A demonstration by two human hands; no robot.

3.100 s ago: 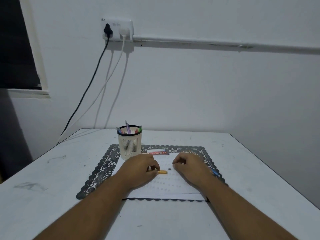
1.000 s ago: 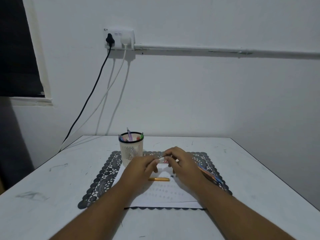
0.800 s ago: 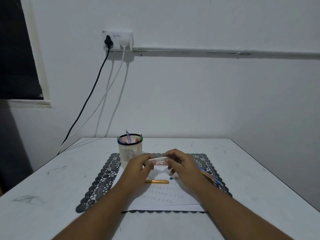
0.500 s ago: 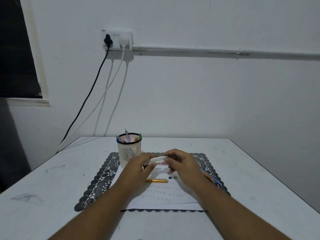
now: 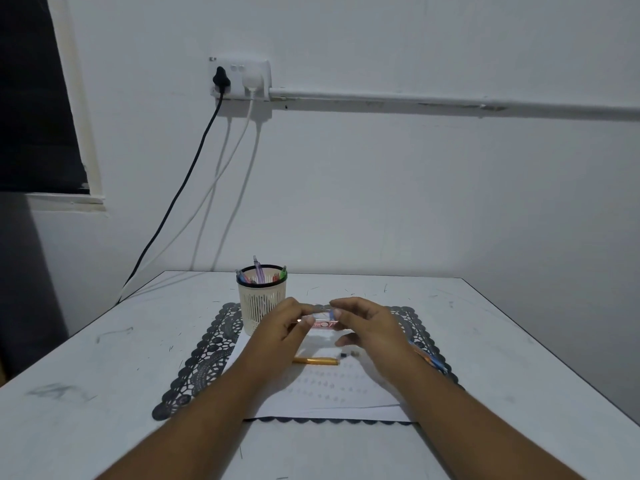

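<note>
A small clear case with a red label (image 5: 322, 321) is lifted above the white sheet of paper (image 5: 322, 389). My left hand (image 5: 282, 336) pinches its left end between thumb and fingers. My right hand (image 5: 370, 327) pinches its right end. Below the hands an orange pencil (image 5: 317, 361) lies on the paper, with two tiny dark bits (image 5: 348, 355) just right of its tip. A blue and orange pen (image 5: 429, 360) lies on the mat beside my right wrist, partly hidden by it.
A cream mesh pen cup (image 5: 262, 303) with several pens stands on the black lace mat (image 5: 204, 358), just left of my left hand. The white table (image 5: 104, 393) ends at the wall behind. Cables (image 5: 194, 174) hang from a wall socket (image 5: 239, 77).
Three seconds ago both hands rested on the paper and the case lay on the mat. They have picked the case up and hold it between them, turned label-forward.
</note>
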